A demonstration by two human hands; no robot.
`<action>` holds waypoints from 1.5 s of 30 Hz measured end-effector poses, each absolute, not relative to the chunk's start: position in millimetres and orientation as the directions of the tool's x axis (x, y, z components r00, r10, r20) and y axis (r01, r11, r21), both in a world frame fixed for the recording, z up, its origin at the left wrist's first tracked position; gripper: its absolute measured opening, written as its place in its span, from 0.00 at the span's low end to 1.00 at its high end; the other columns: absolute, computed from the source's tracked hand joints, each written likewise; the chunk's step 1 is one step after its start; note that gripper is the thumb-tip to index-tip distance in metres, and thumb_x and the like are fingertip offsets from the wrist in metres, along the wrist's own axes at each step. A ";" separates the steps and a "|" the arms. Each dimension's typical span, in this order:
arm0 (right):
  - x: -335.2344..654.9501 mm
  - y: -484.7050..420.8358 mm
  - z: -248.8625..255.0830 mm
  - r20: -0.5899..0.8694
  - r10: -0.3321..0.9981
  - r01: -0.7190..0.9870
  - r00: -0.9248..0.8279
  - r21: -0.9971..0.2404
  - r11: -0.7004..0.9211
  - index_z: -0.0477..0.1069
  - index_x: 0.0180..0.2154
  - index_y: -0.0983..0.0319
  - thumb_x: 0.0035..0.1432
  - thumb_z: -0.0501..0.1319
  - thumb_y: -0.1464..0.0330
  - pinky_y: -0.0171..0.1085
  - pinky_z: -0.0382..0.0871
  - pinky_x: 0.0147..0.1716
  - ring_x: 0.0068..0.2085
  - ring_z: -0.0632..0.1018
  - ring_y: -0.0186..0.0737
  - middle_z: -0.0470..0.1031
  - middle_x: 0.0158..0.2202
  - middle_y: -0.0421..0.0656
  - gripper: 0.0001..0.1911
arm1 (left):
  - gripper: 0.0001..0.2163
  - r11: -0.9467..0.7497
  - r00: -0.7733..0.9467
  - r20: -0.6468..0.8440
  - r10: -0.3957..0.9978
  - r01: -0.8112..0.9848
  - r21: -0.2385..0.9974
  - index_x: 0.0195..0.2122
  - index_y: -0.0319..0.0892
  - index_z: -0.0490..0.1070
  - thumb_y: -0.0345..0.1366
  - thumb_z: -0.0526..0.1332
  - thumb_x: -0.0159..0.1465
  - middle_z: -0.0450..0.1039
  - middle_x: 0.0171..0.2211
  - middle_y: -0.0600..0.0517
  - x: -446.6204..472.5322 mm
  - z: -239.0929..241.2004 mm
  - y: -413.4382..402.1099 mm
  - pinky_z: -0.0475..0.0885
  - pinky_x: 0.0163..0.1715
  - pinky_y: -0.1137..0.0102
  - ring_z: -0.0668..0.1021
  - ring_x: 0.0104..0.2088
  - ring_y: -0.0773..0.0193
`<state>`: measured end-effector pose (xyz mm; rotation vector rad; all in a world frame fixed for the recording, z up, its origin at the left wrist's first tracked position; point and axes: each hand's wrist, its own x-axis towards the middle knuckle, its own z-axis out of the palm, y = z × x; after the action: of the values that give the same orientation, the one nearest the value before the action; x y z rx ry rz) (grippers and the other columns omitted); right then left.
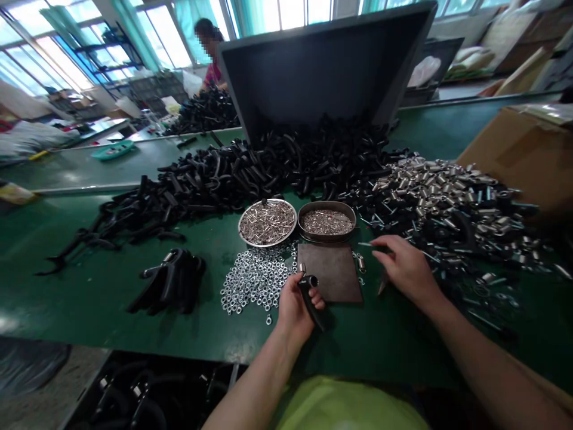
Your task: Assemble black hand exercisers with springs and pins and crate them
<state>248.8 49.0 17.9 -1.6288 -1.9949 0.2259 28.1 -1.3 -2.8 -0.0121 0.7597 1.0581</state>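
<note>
My left hand [295, 307] is closed around a black curved plastic handle [310, 303], its round open end facing up. A small shiny metal cylinder [302, 269] shows at the top of that hand. To the right, my right hand [407, 269] pinches a thin metal bolt [366, 243] between thumb and fingertips. Between the hands lies a flat brown plate [335, 278]. Beside its right edge is a silver barrel-shaped piece [361, 263]. Left of the plate, many metal nuts [255, 280] are spread on the green table [215, 334].
Behind the plate stand a round dish [242, 237] and an oval tin [329, 237], both filled with small metal pins. Black handles [215, 179] are heaped before a tipped grey bin [322, 71]. Metal barrels [430, 182] and a cardboard box [523, 155] lie right. A person [213, 74] is behind.
</note>
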 end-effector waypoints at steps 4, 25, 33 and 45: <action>212.0 9.1 34.9 0.382 0.872 0.579 -0.305 -0.653 0.488 0.73 0.41 0.58 0.59 0.55 0.71 0.41 0.71 0.43 0.44 0.76 0.42 0.75 0.42 0.44 0.10 | 0.10 0.500 0.272 -0.538 0.798 -0.796 0.339 0.20 0.39 0.63 0.37 0.54 0.56 0.56 0.14 0.55 35.8 -0.6 -3.1 0.57 0.18 0.75 0.61 0.16 0.71; 169.5 -7.6 24.0 0.030 0.955 0.554 -0.295 -0.809 0.196 0.65 0.41 0.60 0.66 0.44 0.61 0.35 0.67 0.22 0.21 0.73 0.37 0.69 0.19 0.37 0.15 | 0.07 0.126 -0.130 -0.264 0.956 -0.628 0.768 0.27 0.40 0.65 0.36 0.62 0.55 0.63 0.22 0.58 42.6 -1.1 -16.6 0.61 0.23 0.76 0.65 0.22 0.72; 169.5 -9.2 27.7 0.084 0.946 0.509 -0.313 -0.826 0.242 0.65 0.42 0.59 0.66 0.44 0.61 0.36 0.69 0.25 0.24 0.75 0.39 0.71 0.20 0.38 0.15 | 0.07 0.138 -0.116 -0.252 0.961 -0.589 0.796 0.28 0.40 0.64 0.37 0.60 0.57 0.62 0.22 0.58 41.9 -3.2 -18.5 0.60 0.24 0.75 0.64 0.22 0.72; 168.1 -16.8 27.6 0.026 0.962 0.582 -0.272 -0.792 0.186 0.66 0.27 0.60 0.66 0.41 0.57 0.35 0.64 0.22 0.21 0.74 0.38 0.70 0.19 0.41 0.24 | 0.09 0.091 -0.142 -0.156 0.977 -0.382 0.920 0.32 0.41 0.66 0.41 0.60 0.60 0.63 0.24 0.57 40.5 4.3 -29.8 0.62 0.26 0.75 0.65 0.25 0.70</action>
<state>168.1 -16.8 27.6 -1.4421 -1.9326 0.9270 40.5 -29.8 4.3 0.7470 1.0954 1.3929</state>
